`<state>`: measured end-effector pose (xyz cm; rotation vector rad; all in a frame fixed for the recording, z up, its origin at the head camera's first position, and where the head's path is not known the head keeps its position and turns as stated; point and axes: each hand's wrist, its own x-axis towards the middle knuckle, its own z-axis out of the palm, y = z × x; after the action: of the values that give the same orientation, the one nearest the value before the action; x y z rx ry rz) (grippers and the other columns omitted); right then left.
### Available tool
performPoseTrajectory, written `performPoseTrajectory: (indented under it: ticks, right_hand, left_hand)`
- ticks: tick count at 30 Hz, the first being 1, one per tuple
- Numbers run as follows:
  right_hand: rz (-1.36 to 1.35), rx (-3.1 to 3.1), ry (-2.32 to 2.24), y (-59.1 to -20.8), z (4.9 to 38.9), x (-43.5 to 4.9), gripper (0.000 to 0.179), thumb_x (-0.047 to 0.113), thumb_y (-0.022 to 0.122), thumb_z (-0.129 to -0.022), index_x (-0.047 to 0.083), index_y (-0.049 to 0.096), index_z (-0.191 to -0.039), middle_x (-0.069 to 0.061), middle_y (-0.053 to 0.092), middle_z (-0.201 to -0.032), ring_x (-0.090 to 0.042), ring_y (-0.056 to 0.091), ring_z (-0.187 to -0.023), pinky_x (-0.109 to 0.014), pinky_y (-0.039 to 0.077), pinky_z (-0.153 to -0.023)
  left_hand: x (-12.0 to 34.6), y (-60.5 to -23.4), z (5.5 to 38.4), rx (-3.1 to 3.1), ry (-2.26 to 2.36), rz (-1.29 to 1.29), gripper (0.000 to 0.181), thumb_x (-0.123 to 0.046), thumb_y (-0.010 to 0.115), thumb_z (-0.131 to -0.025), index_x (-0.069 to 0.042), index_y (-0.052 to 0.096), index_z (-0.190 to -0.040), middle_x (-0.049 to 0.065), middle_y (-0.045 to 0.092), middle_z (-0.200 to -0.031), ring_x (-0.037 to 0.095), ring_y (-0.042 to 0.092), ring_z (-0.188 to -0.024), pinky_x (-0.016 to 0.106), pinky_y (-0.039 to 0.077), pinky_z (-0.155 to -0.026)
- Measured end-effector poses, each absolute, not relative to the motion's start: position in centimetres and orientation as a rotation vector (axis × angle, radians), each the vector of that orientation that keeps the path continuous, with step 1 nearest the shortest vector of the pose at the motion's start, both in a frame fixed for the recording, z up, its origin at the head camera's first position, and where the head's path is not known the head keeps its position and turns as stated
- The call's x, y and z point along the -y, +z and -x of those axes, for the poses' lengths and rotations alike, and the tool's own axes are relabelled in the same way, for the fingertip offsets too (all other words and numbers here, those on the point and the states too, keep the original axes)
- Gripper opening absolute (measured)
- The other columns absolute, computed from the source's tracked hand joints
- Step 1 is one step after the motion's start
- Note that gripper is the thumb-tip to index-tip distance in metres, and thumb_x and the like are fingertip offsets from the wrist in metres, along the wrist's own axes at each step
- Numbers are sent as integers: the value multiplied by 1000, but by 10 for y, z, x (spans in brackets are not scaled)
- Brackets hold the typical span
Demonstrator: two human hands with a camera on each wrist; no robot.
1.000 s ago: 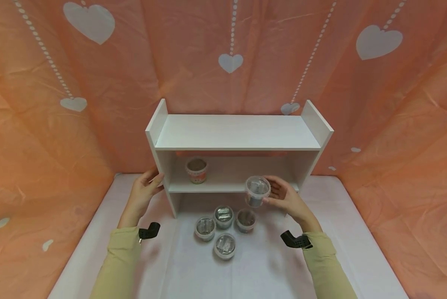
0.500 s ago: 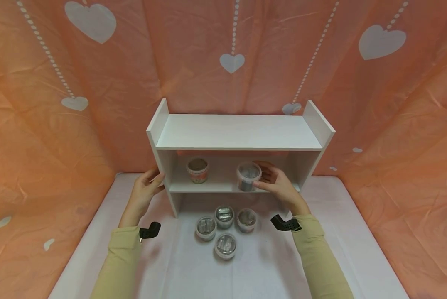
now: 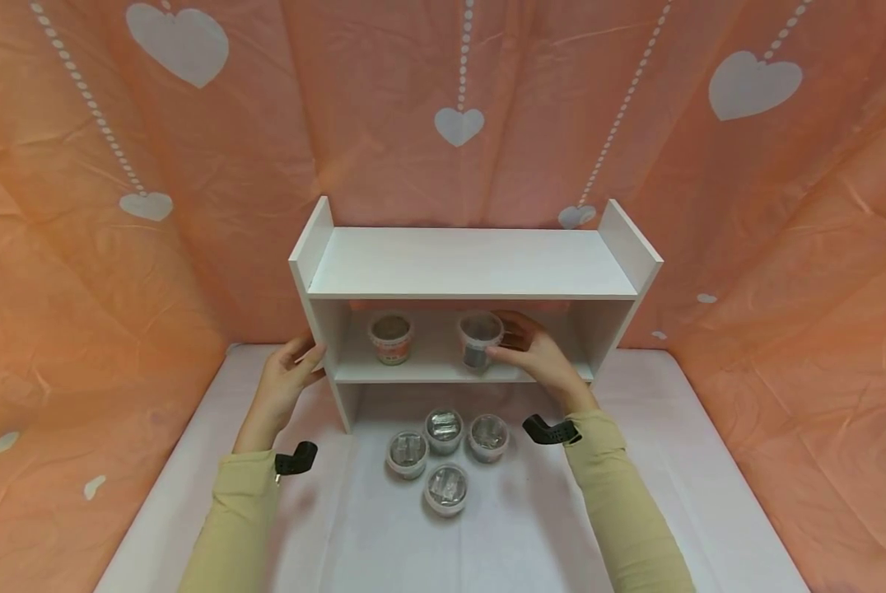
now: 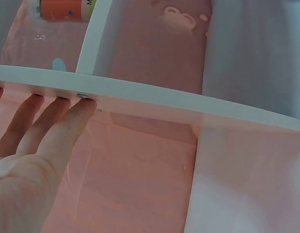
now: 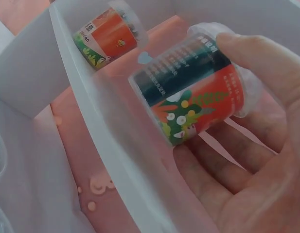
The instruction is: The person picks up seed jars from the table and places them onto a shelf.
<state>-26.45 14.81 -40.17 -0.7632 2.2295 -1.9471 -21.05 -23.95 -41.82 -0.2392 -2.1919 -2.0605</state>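
My right hand (image 3: 541, 360) grips a clear-lidded plastic cup (image 3: 476, 352) with a dark, orange and green printed label, seen closely in the right wrist view. Its thumb lies on the near side near the lid and the fingers wrap behind. That cup is at the middle level of the white shelf unit (image 3: 458, 263); whether its base touches the board I cannot tell. A similar cup (image 3: 393, 347) stands upright to its left on the same board. With extended fingers, my left hand (image 3: 276, 391) touches the outer face of the unit's left side panel (image 4: 154, 99).
Several more lidded cups (image 3: 446, 490) are grouped on the white-covered table (image 3: 384, 552) in front of the unit. Above the cups runs the top board (image 3: 473, 284). An orange cloth (image 3: 384, 107) with white hearts hangs behind and at both sides.
My right hand has carried the cup up and leftward, from in front of the shelf unit to its middle level. My left hand has stayed at the side panel.
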Motion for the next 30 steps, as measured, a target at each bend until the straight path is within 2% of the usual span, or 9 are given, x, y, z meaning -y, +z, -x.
performPoseTrajectory:
  ticks: [13, 19, 30]
  right_hand:
    - [764, -2286, -1879, -394, 266, -130, 63, -3, 71, -84, 2, 44, -141, -22, 48, -133, -39, 54, -114, -42, 47, -92]
    - [764, -2291, -1881, -383, 258, -123, 62, -3, 70, -85, -2, 43, -140, -23, 48, -133, -39, 54, -114, -40, 48, -91]
    - [795, -2284, -1899, -386, 260, -118, 60, -3, 70, -85, -4, 43, -139, -24, 49, -132, -40, 54, -114, -40, 48, -92]
  left_hand:
    - [240, -421, 211, 2173, -2066, 253, 58, -23, 56, -98, 2, 34, -146, 23, 36, -145, 25, 48, -122, 26, 50, -87]
    - [240, -420, 211, 2174, -2062, 260, 57, -22, 56, -99, 2, 34, -146, 23, 36, -145, 27, 46, -124, 26, 50, -87]
    - [238, -417, 210, 2189, -2065, 222, 55, -21, 54, -99, 2, 35, -146, 21, 37, -144, 28, 47, -123, 36, 47, -93]
